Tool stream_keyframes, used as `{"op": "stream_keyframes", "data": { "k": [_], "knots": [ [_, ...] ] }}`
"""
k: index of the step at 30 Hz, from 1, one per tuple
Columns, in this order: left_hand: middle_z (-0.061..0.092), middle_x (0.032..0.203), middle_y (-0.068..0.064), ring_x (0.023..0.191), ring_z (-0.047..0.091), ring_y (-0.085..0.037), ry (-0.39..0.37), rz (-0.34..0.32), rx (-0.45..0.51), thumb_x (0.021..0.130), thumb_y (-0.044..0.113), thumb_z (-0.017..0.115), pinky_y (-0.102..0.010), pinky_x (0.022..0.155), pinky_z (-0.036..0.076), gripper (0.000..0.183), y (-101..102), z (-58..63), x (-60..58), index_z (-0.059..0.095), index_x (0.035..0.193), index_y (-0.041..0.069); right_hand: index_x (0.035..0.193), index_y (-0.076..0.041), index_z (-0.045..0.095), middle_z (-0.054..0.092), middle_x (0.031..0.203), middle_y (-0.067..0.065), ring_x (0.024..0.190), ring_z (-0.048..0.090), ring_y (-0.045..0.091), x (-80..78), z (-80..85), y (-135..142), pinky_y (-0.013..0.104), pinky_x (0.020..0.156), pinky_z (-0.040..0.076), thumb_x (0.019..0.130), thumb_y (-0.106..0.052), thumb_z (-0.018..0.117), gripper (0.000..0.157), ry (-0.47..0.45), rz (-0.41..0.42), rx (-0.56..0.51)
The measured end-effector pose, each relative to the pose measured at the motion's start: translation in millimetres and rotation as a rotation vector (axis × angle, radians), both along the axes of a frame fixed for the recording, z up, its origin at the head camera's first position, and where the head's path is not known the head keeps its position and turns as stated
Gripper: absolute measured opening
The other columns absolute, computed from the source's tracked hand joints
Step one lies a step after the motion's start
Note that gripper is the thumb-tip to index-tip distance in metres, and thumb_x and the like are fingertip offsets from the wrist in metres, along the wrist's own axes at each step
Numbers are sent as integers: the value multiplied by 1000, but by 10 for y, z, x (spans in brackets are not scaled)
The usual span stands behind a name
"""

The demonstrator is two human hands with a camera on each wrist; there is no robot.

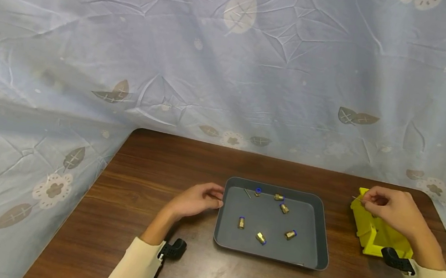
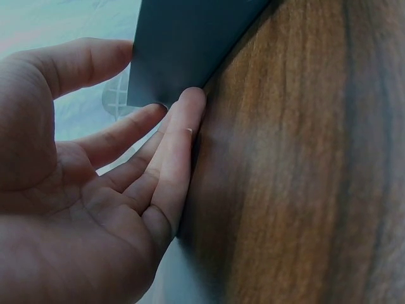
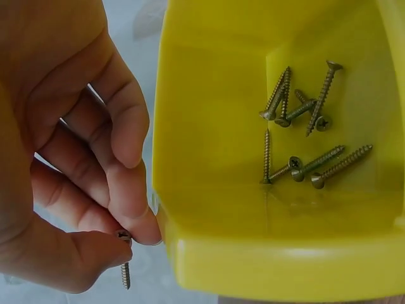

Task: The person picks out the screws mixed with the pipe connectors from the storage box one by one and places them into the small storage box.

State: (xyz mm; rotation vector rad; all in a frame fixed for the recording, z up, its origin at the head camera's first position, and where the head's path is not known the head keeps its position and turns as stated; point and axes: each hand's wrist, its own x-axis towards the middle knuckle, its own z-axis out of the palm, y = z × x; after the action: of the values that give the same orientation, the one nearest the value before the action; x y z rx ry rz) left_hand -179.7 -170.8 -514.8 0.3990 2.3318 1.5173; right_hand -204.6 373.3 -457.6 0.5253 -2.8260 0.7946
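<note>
My right hand (image 1: 398, 211) pinches a screw (image 3: 125, 259) between thumb and fingertips, beside the wall of a yellow bin (image 3: 215, 126). The screw's cross-slotted head is at the fingertips and its thread points away. Several more screws (image 3: 323, 98) lie loose in that bin. At the grey tray (image 1: 269, 256), my left hand (image 1: 195, 200) touches the left wall with relaxed fingers; in the left wrist view the thumb meets the edge of the tray (image 2: 183, 50). One screw (image 1: 247, 193) lies in the tray's far left corner area.
Several brass fittings with blue collars, such as one fitting (image 1: 241, 222), are spread over the tray floor. A brown wooden table (image 1: 141, 171) carries tray and bin. Behind it hangs a patterned pale curtain (image 1: 198, 63).
</note>
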Motion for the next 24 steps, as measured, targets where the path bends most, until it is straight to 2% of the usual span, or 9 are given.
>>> {"op": "stream_keyframes", "data": {
  "k": [6, 14, 20, 24],
  "knots": [
    [73, 129, -17, 115, 71, -25, 4, -3, 19, 102, 19, 74, -43, 102, 56, 54, -2, 11, 2, 62, 146, -8, 93, -15, 79, 74, 86, -6, 76, 63, 3, 18, 32, 56, 18, 67, 49, 97, -6, 81, 10, -16, -22, 1],
    [73, 129, -17, 115, 71, -25, 2, -4, 21, 101, 19, 74, -42, 102, 56, 53, 0, 13, 5, 62, 146, -8, 92, -16, 79, 74, 85, -7, 75, 62, -1, 42, 76, 215, 14, 67, 46, 94, -6, 82, 11, 10, -68, 27],
    [72, 130, -17, 116, 71, -26, 0, -7, 21, 102, 20, 73, -42, 102, 56, 53, -4, 21, 8, 62, 147, -8, 93, -13, 79, 75, 88, -3, 74, 58, -5, 39, 75, 350, 23, 63, 49, 97, -10, 82, 6, -12, -119, 83],
    [72, 130, -17, 115, 71, -26, -3, -6, 18, 102, 20, 73, -43, 102, 56, 54, -5, 34, 14, 62, 147, -7, 94, -10, 78, 75, 88, 0, 73, 57, -3, 50, 67, 399, 27, 61, 49, 98, -11, 82, 5, -28, -147, 102]
  ]
}}
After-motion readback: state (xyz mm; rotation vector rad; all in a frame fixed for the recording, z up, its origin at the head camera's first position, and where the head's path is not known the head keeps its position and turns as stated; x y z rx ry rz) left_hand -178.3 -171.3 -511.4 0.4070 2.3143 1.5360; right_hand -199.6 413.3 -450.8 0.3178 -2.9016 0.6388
